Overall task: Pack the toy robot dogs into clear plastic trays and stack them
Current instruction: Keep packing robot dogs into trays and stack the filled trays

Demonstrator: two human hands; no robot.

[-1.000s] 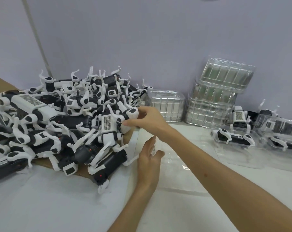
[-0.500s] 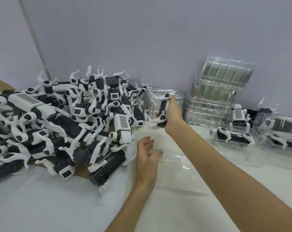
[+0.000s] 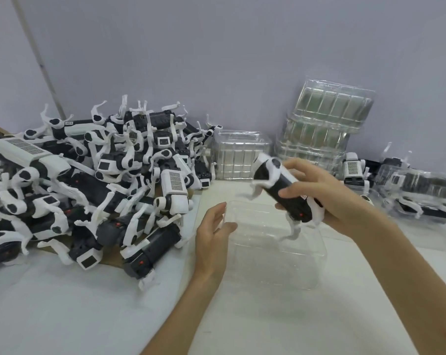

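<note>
Right hand (image 3: 327,196) was closed around one toy dog (image 3: 280,188): thumb on the near side of the black body, fingers wrapped over the far side. Held it by the trunk because the white legs are thin and splay out, so they make poor handles. The dog sat tilted above the far right corner of the clear tray (image 3: 268,265), rear legs hanging toward the cavity, not yet seated.

Left hand (image 3: 211,234) was open, fingers fairly straight, laid against the tray's left wall. My read: the tray is light and would skid on the table (image 3: 63,303), so it got braced. Couldn't tell if the thumb hooked over the rim.

The pile of dogs (image 3: 101,188) lay just left, within reach. Empty trays (image 3: 327,129) were stacked by the wall and packed trays (image 3: 419,190) sat far right, out of the way.

Next, as I judged it: level the dog, fold the legs and press it in.
</note>
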